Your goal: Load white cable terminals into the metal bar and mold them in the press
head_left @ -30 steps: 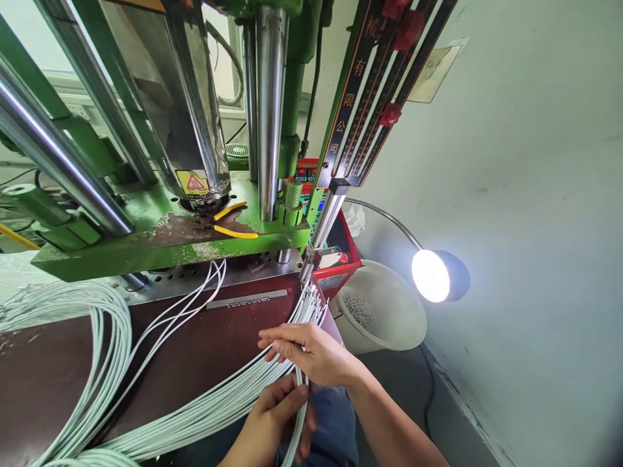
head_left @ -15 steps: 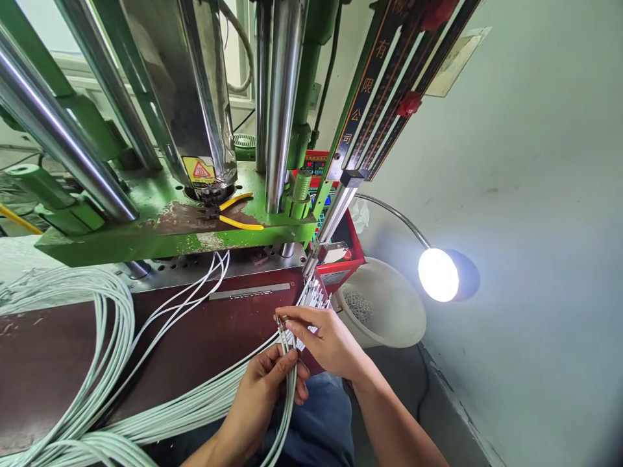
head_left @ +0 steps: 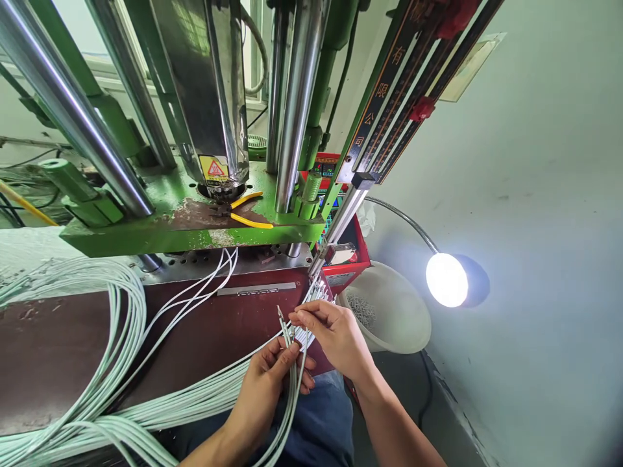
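Note:
Several thin white cables (head_left: 287,421) run up from my lap through my left hand (head_left: 272,373), which is closed around them just below their ends. Bare metal terminals (head_left: 280,312) show at the tips, standing above my left thumb. My right hand (head_left: 335,334) is beside them on the right, thumb and forefinger pinched on the upper end of one cable that stands apart from the others. Its tip is hidden by the fingers. Behind my hands, a bundle of more white cables (head_left: 195,395) lies along the brown table (head_left: 43,363), its ends toward the right.
A green press (head_left: 111,237) stands ahead, with yellow-handled cutters (head_left: 250,222) on its plate. Coiled cable (head_left: 129,305) lies at the left. A metal strip (head_left: 257,288) is on the table. To the right are a white bucket (head_left: 403,311) and a lit lamp (head_left: 446,280).
My right hand has moved slightly up and right, drawing one cable end away from the others in my left hand. The view has shifted a little to the left.

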{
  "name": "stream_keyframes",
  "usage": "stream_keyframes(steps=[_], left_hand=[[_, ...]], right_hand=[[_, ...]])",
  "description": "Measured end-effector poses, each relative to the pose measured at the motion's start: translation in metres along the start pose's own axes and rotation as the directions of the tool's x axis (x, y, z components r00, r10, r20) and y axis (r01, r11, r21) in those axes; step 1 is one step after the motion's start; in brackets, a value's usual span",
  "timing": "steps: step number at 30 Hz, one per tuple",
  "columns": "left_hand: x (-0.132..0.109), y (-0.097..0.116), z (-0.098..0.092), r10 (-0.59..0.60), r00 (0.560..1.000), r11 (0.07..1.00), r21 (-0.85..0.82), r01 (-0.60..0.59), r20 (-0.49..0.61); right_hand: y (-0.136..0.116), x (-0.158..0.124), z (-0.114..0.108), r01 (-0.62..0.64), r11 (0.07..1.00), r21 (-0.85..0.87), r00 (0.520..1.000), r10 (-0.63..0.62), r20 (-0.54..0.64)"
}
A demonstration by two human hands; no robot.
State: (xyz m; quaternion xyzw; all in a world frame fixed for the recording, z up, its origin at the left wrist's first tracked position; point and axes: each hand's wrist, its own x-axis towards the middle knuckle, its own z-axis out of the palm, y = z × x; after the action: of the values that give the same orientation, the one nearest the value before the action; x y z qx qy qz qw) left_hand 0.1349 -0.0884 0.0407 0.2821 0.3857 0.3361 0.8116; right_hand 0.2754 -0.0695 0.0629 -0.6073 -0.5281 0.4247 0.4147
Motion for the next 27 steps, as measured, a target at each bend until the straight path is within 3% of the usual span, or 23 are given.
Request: stream_keyframes(steps=[5,10,12,17,20,23,25,27], left_hand=[[0.001,0.001,-0.003,-0.005,0.999,1.000,-0.011,0.006,0.037],[0.003,-0.009,-0.011,-0.078,0.988,0.992,0.109,0.063,0.131],[0.002,-0.011,-0.011,-0.114,0.983,0.989,0.113,0.098,0.143],[0.000,-0.006,-0.009,-0.080,0.991,0.997,0.011,0.079,0.106],[0.003,0.000,-0.013,-0.051,0.991,0.998,-0.029,0.055,0.121],[0.003,0.006,-0.019,-0.029,0.995,0.999,-0.020,0.031,0.096],[0.001,0.010,-0.022,-0.029,0.998,0.999,-0.033,0.030,0.054],[-0.002,0.014,-0.025,-0.025,1.000,0.998,-0.051,0.025,0.004]], right_hand=[[0.010,-0.006,0.004,-0.160,0.983,0.092,0.970,0.139,0.197],[0.008,0.002,0.002,-0.052,0.981,0.186,0.964,0.001,0.264],[0.003,0.003,0.000,-0.012,0.993,0.117,0.950,-0.025,0.310],[-0.006,-0.001,-0.001,-0.070,0.994,-0.079,0.891,0.098,0.443],[-0.012,-0.003,-0.001,0.030,0.990,-0.138,0.890,0.037,0.454],[-0.015,0.009,0.001,0.116,0.972,-0.203,0.839,0.013,0.544],[-0.014,0.027,0.007,0.220,0.931,-0.292,0.877,-0.057,0.477],[-0.008,0.052,0.018,0.347,0.827,-0.442,0.915,-0.197,0.351]])
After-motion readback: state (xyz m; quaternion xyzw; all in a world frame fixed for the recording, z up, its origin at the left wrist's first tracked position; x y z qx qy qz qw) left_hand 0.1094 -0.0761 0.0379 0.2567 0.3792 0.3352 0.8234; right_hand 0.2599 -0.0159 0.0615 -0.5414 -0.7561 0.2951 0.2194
